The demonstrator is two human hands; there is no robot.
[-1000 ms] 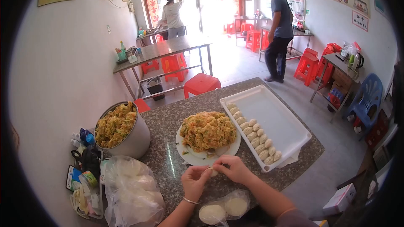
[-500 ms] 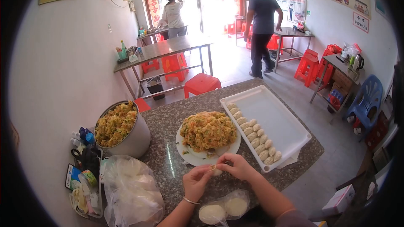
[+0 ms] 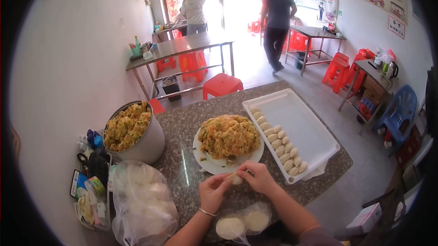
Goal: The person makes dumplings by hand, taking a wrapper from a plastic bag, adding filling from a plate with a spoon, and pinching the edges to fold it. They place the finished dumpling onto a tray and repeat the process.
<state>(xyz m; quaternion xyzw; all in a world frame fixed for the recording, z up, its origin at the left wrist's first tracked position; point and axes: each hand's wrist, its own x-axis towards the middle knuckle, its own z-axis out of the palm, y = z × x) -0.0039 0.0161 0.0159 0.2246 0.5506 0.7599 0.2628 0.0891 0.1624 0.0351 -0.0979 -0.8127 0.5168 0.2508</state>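
Between my hands is a small pale dumpling (image 3: 237, 180), just in front of the plate. My left hand (image 3: 213, 193) pinches its left side, and the fingers of my right hand (image 3: 259, 179) are closed on its right edge. Behind them a white plate (image 3: 197, 152) bears a large mound of orange-green filling (image 3: 229, 135). To the right, a white tray (image 3: 303, 116) holds rows of pleated dumplings (image 3: 284, 148) along its left side. Near my forearms, round dough wrappers (image 3: 230, 228) lie in clear plastic in two stacks.
A deep metal pot (image 3: 153, 141) of filling stands at the left. In front of it sits a plastic bag (image 3: 145, 207) of pale rounds, beside a basket of small items (image 3: 96, 196). Beyond the speckled counter (image 3: 180, 120) are a red stool (image 3: 222, 85), metal tables and two people.
My fingers have shifted slightly on the dumpling, which shows more clearly. The person in dark clothes has walked farther off toward the doorway. The whole view has shifted a little.
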